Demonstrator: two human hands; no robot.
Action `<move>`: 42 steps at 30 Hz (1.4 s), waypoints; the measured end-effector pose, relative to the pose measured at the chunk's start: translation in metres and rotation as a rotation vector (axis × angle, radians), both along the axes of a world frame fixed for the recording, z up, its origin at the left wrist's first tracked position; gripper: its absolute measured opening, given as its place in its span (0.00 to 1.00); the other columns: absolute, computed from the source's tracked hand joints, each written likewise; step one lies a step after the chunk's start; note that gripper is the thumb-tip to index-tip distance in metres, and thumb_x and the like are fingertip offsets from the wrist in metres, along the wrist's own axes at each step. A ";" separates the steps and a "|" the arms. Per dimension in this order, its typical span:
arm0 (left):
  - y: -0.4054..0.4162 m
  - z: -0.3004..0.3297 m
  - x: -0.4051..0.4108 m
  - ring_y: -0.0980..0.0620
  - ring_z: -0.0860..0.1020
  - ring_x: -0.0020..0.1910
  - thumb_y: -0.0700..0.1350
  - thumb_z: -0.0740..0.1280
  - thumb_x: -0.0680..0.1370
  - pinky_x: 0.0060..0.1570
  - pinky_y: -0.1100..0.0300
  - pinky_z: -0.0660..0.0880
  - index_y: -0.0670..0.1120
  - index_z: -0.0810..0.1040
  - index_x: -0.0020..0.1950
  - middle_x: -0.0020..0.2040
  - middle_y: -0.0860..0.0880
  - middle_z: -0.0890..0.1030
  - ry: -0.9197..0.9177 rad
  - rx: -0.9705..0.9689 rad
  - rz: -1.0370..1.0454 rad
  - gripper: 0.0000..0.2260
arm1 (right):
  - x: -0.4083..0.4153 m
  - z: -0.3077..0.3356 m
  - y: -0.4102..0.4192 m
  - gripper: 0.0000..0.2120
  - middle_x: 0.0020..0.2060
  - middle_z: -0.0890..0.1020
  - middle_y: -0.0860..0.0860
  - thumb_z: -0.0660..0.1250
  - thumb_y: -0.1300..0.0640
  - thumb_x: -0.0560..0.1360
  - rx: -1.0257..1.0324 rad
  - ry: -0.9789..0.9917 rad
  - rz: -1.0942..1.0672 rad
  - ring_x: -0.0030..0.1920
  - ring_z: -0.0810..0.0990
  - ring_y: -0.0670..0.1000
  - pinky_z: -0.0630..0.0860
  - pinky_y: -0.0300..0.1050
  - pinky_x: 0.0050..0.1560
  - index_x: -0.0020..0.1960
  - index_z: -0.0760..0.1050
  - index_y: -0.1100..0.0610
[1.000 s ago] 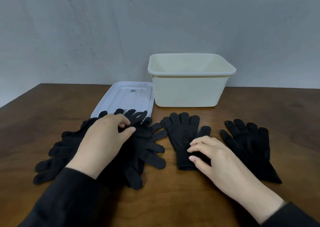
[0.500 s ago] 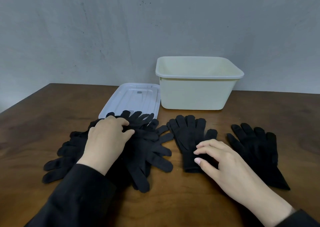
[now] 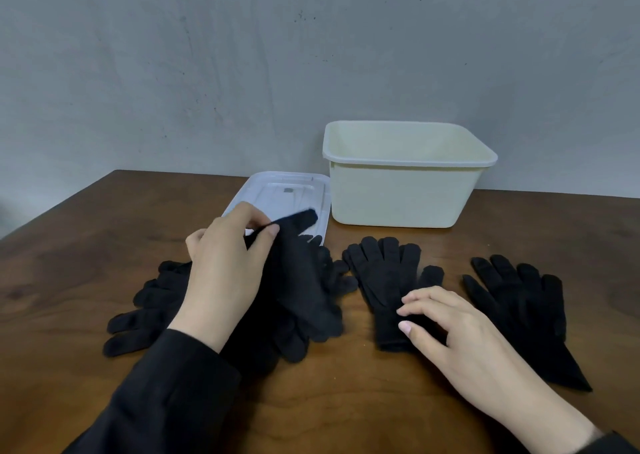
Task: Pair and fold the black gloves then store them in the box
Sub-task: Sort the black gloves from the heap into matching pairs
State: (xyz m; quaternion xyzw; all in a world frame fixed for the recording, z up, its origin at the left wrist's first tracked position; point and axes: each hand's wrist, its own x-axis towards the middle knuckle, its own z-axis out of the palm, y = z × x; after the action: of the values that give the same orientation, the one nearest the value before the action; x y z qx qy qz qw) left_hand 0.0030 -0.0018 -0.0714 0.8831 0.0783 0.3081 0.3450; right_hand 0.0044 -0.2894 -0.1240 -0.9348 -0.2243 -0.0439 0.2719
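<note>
Several black gloves lie in a loose pile [image 3: 145, 318] at the left of the wooden table. My left hand [image 3: 225, 273] pinches one black glove [image 3: 298, 280] by its fingers and holds it raised above that pile. A flat black glove [image 3: 384, 273] lies at the centre, and my right hand [image 3: 446, 329] rests on its cuff end with fingers spread. Another black glove [image 3: 519, 301] lies flat at the right. The cream box [image 3: 405, 194] stands open behind them; none of its floor shows.
The box's white lid [image 3: 280, 197] lies flat to the left of the box, just behind the glove pile. A grey wall rises directly behind the table [image 3: 86, 239]. The table's left edge runs diagonally at the far left.
My left hand has closed on a glove and lifted it up off the pile. My right hand stays on the centre glove. The head camera has shifted slightly.
</note>
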 end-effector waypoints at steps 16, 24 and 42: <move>-0.094 0.008 -0.025 0.60 0.82 0.44 0.46 0.67 0.79 0.45 0.61 0.76 0.53 0.82 0.49 0.44 0.54 0.85 0.095 -0.719 -0.469 0.05 | -0.040 0.030 0.058 0.44 0.76 0.44 0.29 0.68 0.41 0.75 0.172 -0.104 0.076 0.75 0.44 0.31 0.54 0.32 0.73 0.78 0.39 0.38; -0.104 -0.009 -0.028 0.52 0.83 0.50 0.55 0.57 0.80 0.50 0.55 0.80 0.51 0.81 0.58 0.48 0.51 0.86 0.068 -0.630 -0.675 0.16 | -0.026 0.065 0.007 0.16 0.51 0.80 0.35 0.64 0.62 0.79 0.420 -0.257 -0.165 0.50 0.81 0.40 0.80 0.40 0.48 0.62 0.79 0.47; -0.100 -0.040 -0.019 0.65 0.62 0.71 0.60 0.59 0.80 0.71 0.62 0.56 0.61 0.77 0.63 0.71 0.66 0.68 0.417 0.223 -0.625 0.14 | -0.011 0.097 -0.099 0.17 0.49 0.83 0.38 0.67 0.64 0.77 0.208 -0.297 -0.377 0.46 0.81 0.35 0.72 0.24 0.47 0.55 0.81 0.44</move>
State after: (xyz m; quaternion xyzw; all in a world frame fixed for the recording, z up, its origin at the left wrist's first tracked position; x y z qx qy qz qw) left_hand -0.0164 -0.1016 -0.1118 0.9401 -0.1603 0.0088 0.3008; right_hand -0.0062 -0.3887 -0.0272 -0.9104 -0.0779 -0.2534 0.3175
